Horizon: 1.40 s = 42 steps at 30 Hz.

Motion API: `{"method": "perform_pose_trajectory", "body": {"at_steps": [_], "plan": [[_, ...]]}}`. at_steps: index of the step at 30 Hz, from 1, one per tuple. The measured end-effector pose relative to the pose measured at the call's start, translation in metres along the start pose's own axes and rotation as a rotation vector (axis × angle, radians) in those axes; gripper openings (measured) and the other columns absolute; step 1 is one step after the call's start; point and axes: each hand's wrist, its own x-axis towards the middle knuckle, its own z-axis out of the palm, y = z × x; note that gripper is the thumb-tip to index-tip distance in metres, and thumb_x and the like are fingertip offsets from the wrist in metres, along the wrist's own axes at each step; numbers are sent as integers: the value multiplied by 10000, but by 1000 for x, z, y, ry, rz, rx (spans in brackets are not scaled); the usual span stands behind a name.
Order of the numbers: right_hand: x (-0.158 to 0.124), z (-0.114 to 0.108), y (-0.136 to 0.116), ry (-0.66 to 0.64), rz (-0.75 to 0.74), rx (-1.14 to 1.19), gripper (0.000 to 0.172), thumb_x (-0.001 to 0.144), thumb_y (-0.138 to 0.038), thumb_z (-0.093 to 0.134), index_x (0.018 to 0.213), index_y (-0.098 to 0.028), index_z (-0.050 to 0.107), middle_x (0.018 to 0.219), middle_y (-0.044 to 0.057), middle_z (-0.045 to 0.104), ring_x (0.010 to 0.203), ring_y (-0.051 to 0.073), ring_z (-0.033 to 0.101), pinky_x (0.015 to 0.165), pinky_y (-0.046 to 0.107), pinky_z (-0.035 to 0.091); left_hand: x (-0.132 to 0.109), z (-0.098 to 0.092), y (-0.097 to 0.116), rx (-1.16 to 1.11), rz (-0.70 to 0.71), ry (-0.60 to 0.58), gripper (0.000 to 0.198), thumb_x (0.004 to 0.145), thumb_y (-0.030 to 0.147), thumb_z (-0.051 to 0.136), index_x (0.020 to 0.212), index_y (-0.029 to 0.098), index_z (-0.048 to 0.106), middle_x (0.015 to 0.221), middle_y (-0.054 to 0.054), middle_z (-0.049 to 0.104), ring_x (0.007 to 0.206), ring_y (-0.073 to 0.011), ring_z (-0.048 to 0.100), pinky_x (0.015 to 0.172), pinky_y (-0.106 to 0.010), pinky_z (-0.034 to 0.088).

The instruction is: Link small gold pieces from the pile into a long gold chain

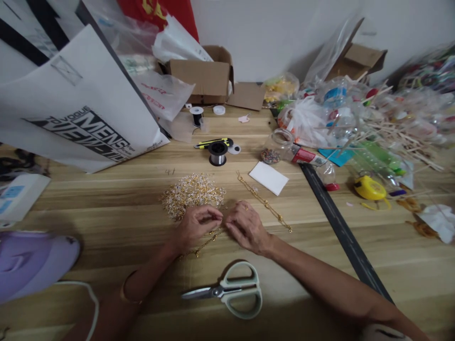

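My left hand [195, 227] and my right hand [245, 226] rest close together on the wooden table [106, 208], fingers pinched toward each other. Between them runs a thin gold chain [202, 245] that trails down to the left under my left hand. Just beyond my left hand lies a heap of small gold and clear beads or links [192, 192]. A second gold chain [265, 202] stretches diagonally past my right hand. What exactly sits between my fingertips is too small to make out.
Pale green scissors [231, 290] lie near the front edge. A wire spool [217, 153], a utility knife [213, 142], a bead jar [275, 148], a white card [268, 178] and a long black ruler [341, 227] lie beyond. Bags, boxes and sticks crowd the back and right.
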Motion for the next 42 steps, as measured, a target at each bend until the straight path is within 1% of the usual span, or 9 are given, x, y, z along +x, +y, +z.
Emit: {"method": "perform_pose_trajectory", "body": {"at_steps": [7,12,21,28,37,42], "plan": [[-1,-1,2,-6,-9,-18,56,866,-153,485,889,-199,505,765,38,588,741,175,499,864,399,415,0,0,0,12,1,7,77,676,186,680,723,128,660,730,-46,698,689,-132,650,685,-228,534],[-1,-1,3,-24,-10,-5,58,866,-153,483,894,-190,519,773,42,587,750,176,505,841,391,425,1,-1,0,26,20,7,85,673,189,682,725,124,660,725,-49,703,687,-135,657,681,-230,541],[-2,0,2,-34,5,-11,52,862,-149,490,891,-178,522,766,45,591,753,175,501,854,400,428,1,-1,-1,25,6,-18,77,680,182,670,735,129,665,730,-42,706,692,-133,665,672,-218,541],[-1,1,2,-33,2,-18,54,867,-152,481,888,-182,521,757,40,588,737,172,502,854,399,426,-1,0,-4,-5,16,-24,81,678,176,672,742,128,664,738,-39,706,697,-130,667,687,-218,546],[-3,1,3,-38,4,-15,51,864,-150,495,893,-180,524,767,40,596,743,169,506,858,392,426,-1,-1,-3,7,11,-34,84,687,187,673,749,131,665,739,-36,705,698,-127,667,681,-215,544],[-1,1,2,-20,-1,-33,43,871,-158,498,883,-183,532,757,40,594,736,170,504,839,383,430,-2,0,-6,0,10,-38,93,688,186,681,761,131,666,753,-33,706,710,-121,667,700,-205,538]]}}
